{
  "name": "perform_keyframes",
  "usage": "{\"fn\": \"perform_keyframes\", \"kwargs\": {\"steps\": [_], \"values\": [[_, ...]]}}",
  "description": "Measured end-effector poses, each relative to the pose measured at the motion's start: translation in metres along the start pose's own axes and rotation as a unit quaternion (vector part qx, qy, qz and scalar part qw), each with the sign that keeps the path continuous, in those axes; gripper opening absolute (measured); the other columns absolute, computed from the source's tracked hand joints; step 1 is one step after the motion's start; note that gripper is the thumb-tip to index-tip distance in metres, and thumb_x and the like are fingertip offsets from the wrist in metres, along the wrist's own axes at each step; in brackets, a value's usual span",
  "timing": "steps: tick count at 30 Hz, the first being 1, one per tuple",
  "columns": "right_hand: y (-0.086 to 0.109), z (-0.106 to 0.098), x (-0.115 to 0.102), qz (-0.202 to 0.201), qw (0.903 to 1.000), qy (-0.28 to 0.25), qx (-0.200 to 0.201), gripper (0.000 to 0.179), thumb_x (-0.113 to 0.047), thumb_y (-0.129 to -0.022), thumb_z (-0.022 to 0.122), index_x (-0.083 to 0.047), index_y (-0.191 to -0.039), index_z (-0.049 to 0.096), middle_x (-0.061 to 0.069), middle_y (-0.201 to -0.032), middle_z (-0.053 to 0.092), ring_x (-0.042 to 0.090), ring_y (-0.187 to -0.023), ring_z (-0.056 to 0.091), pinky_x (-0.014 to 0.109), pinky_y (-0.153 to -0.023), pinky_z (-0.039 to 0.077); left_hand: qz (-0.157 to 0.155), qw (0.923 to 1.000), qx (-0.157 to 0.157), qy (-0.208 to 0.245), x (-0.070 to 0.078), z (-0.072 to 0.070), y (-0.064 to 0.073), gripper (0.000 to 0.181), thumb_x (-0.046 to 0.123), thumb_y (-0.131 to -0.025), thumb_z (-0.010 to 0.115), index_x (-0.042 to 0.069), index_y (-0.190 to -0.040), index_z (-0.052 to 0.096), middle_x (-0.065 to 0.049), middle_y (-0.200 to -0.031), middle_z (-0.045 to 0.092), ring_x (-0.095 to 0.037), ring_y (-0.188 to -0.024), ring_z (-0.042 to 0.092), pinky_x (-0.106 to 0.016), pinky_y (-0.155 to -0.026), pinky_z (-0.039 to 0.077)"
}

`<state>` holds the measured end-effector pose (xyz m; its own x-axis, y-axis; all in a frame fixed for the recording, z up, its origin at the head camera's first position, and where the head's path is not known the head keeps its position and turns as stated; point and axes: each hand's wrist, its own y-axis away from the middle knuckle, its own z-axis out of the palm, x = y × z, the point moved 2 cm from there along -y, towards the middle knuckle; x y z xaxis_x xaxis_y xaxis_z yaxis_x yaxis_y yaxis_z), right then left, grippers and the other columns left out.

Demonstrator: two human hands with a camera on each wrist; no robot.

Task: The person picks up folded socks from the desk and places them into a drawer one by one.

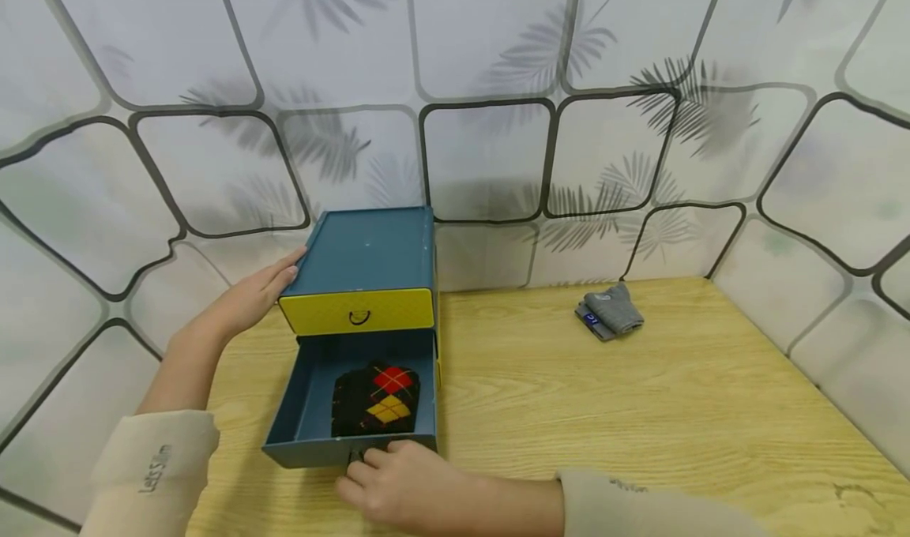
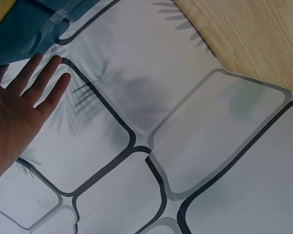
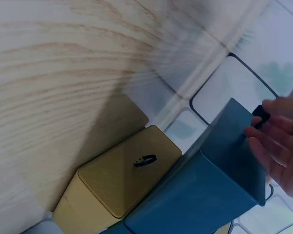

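A small drawer cabinet [image 1: 370,249] with a blue top stands against the patterned backdrop. Its blue drawer [image 1: 313,395], below a yellow one, is pulled out. Inside lie folded black argyle socks [image 1: 377,399] with red and yellow diamonds. At the drawer's front, my right hand [image 1: 412,486] pinches the black loop handle [image 3: 261,115], seen best in the right wrist view. My left hand [image 1: 252,296] rests on the cabinet's left side, near the top. Its fingers [image 2: 53,95] look straight and spread in the left wrist view.
Folded grey socks [image 1: 611,312] with a blue label lie on the wooden table [image 1: 569,411], right of the cabinet. The yellow upper drawer [image 1: 370,312] is closed. Another yellow drawer [image 3: 132,170] with a black handle sits under the blue one. Patterned sheets [image 1: 490,158] enclose the table's back and sides.
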<state>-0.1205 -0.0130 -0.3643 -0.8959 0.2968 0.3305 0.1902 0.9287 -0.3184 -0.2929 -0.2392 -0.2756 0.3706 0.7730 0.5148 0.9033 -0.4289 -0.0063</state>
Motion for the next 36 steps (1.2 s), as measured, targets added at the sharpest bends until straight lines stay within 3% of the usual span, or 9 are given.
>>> {"fn": "perform_keyframes", "kwargs": {"steps": [3,8,15,26,36], "values": [[-0.001,0.003,-0.002,0.009,0.9997,0.003,0.024,0.020,-0.031,-0.097,0.046,-0.017,-0.095,0.060,-0.009,-0.084,0.058,0.001,-0.070,0.049,0.006,-0.055,0.034,0.001,1.0000,0.000,-0.002,0.000,-0.001,0.000,0.060,0.044,-0.101,0.018,0.012,-0.149,0.005,-0.023,-0.149,0.007,-0.047,-0.132,0.008,-0.063,-0.101,0.009],[0.000,0.006,-0.003,0.019,0.9987,0.026,0.040,0.014,-0.017,-0.094,0.050,-0.018,-0.090,0.063,-0.009,-0.083,0.060,0.002,-0.071,0.052,0.007,-0.056,0.037,0.003,1.0000,0.000,0.002,-0.001,-0.001,0.000,0.060,0.044,-0.101,0.018,0.012,-0.149,0.004,-0.022,-0.150,0.007,-0.046,-0.132,0.007,-0.063,-0.101,0.009],[0.002,0.007,-0.003,0.021,0.9956,0.051,0.075,0.017,-0.014,-0.093,0.050,-0.019,-0.088,0.065,-0.009,-0.085,0.061,0.004,-0.074,0.055,0.008,-0.056,0.039,0.005,1.0000,-0.001,0.004,-0.001,-0.001,0.000,0.060,0.045,-0.100,0.018,0.014,-0.149,0.004,-0.022,-0.150,0.006,-0.046,-0.132,0.008,-0.063,-0.101,0.009],[-0.001,0.006,0.004,0.052,0.9953,0.048,0.066,0.012,-0.013,-0.091,0.056,-0.019,-0.089,0.067,-0.008,-0.084,0.062,0.005,-0.073,0.055,0.010,-0.058,0.041,-0.001,1.0000,-0.002,0.006,0.000,0.000,0.001,0.060,0.046,-0.100,0.019,0.016,-0.150,0.004,-0.021,-0.150,0.007,-0.047,-0.131,0.010,-0.064,-0.100,0.011],[-0.007,0.011,0.023,0.077,0.9893,0.090,0.086,0.011,-0.013,-0.090,0.059,-0.019,-0.087,0.067,-0.007,-0.084,0.062,0.006,-0.071,0.055,0.013,-0.055,0.041,-0.005,1.0000,-0.001,0.001,0.001,0.000,0.001,0.060,0.047,-0.100,0.018,0.016,-0.150,0.004,-0.022,-0.150,0.008,-0.047,-0.130,0.013,-0.064,-0.099,0.013]]}}
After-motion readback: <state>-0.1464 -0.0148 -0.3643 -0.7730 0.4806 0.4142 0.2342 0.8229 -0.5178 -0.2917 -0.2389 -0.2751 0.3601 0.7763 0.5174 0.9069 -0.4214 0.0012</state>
